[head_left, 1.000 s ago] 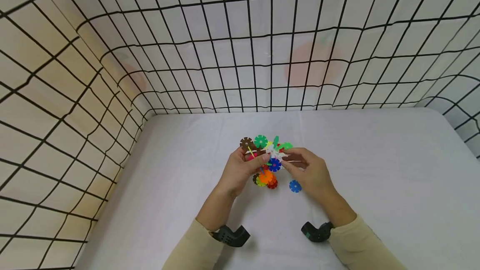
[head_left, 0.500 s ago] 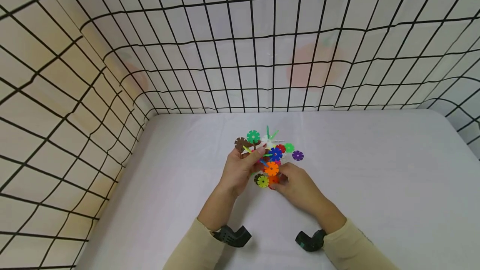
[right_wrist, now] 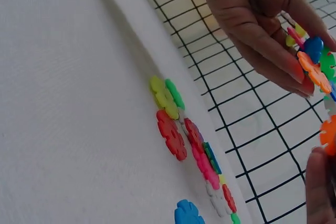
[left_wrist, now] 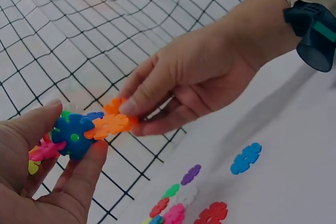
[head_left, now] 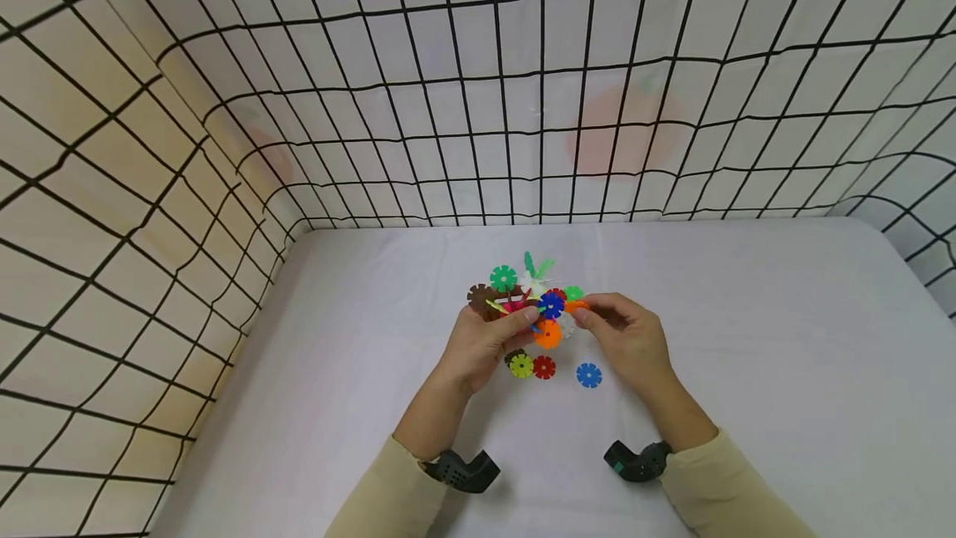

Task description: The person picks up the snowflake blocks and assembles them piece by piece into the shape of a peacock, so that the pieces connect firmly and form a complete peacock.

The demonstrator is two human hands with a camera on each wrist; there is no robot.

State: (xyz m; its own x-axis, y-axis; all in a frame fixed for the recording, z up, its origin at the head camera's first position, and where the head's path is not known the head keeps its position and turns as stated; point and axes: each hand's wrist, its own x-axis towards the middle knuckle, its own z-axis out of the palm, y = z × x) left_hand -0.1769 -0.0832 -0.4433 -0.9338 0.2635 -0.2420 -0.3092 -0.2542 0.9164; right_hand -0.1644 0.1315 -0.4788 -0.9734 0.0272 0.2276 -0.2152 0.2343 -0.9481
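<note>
Orange disc (head_left: 577, 305) in right fingers (head_left: 603, 302), purple disc (left_wrist: 191, 174) hidden from head view

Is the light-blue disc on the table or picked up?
On the table: the light-blue disc lies on its white top, apart from the left hand and right hand.

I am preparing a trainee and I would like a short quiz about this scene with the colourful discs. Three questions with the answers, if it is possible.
1. What colour is the disc that the right hand pinches?
2. What does the left hand hold?
a) one single disc
b) several discs
c) no disc
3. True or false: the light blue disc lies on the white cloth, touching neither hand.

Key:
1. Orange; the orange disc is between thumb and fingers.
2. b
3. True
</note>
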